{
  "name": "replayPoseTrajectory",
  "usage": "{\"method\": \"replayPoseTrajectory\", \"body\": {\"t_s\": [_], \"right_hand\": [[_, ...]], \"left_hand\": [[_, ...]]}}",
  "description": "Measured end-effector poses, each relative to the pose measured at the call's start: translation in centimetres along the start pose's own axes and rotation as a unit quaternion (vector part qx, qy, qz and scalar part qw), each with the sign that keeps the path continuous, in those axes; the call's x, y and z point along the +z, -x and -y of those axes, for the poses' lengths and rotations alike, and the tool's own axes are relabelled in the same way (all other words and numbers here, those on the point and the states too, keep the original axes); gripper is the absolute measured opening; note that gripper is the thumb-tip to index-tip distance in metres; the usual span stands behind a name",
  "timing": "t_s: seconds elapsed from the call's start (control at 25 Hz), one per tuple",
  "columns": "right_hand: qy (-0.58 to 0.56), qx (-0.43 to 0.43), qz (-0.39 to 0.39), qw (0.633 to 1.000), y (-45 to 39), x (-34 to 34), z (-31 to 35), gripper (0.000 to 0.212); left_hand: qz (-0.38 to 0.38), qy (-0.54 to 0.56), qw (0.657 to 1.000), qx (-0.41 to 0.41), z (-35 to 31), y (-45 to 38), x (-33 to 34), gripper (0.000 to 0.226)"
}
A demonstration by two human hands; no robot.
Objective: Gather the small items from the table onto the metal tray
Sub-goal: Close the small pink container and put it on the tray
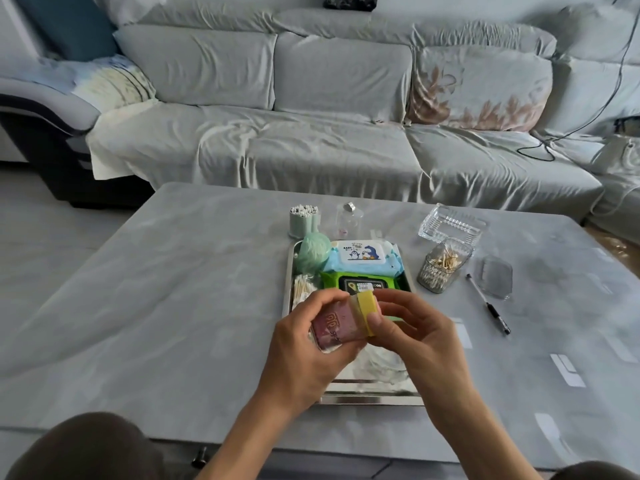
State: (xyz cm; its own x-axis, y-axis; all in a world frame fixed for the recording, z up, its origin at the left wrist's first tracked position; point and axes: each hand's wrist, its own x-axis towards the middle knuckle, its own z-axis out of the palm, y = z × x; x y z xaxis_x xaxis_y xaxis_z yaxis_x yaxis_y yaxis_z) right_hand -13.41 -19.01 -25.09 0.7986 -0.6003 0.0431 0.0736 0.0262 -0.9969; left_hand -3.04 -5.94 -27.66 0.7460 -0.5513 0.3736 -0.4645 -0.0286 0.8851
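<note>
Over the near half of the metal tray (367, 398), both hands hold a small pink packet (334, 325) with a yellow end. My left hand (311, 348) grips its pink body from the left. My right hand (415, 334) pinches the yellow end with thumb and fingers. On the tray lie a blue baby wipes pack (363, 256), a green wipes pack (360, 282), a green roll of bags (313, 252) and a bag of cotton swabs (302, 289). On the table stay a clear swab jar (443, 265), a pen (488, 304) and a clear lid (493, 276).
A green swab holder (304, 220) and a clear bottle (349, 220) stand just behind the tray. A glass ashtray (450, 225) sits at the back right. The grey sofa (311, 116) runs behind the table. My knees show at the bottom edge.
</note>
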Motion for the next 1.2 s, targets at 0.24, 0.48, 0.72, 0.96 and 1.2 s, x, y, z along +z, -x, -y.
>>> {"method": "replayPoseTrajectory", "body": {"t_s": [0.24, 0.48, 0.72, 0.96, 1.2], "right_hand": [[0.113, -0.059, -0.006, 0.992, 0.1, 0.0, 0.2, 0.022], [-0.021, -0.024, -0.015, 0.999, 0.2, -0.1, 0.0, 0.026], [-0.009, -0.031, -0.027, 0.999, 0.6, -0.1, 0.3, 0.028], [0.077, -0.076, -0.02, 0.994, 0.5, -0.2, 1.2, 0.019], [0.03, -0.063, -0.02, 0.997, 0.4, -0.2, 1.0, 0.02]], "left_hand": [[0.017, -0.02, 1.0, 0.008, -0.1, 0.0, 0.1, 0.055], [-0.001, 0.052, 0.999, -0.008, -0.7, 0.2, 0.4, 0.054], [0.004, 0.055, 0.998, 0.003, -1.3, 0.3, 0.8, 0.052], [0.009, 0.051, 0.999, 0.01, -1.4, 0.1, 0.6, 0.054], [-0.009, 0.067, 0.998, 0.004, -1.6, 0.3, 1.1, 0.052]]}}
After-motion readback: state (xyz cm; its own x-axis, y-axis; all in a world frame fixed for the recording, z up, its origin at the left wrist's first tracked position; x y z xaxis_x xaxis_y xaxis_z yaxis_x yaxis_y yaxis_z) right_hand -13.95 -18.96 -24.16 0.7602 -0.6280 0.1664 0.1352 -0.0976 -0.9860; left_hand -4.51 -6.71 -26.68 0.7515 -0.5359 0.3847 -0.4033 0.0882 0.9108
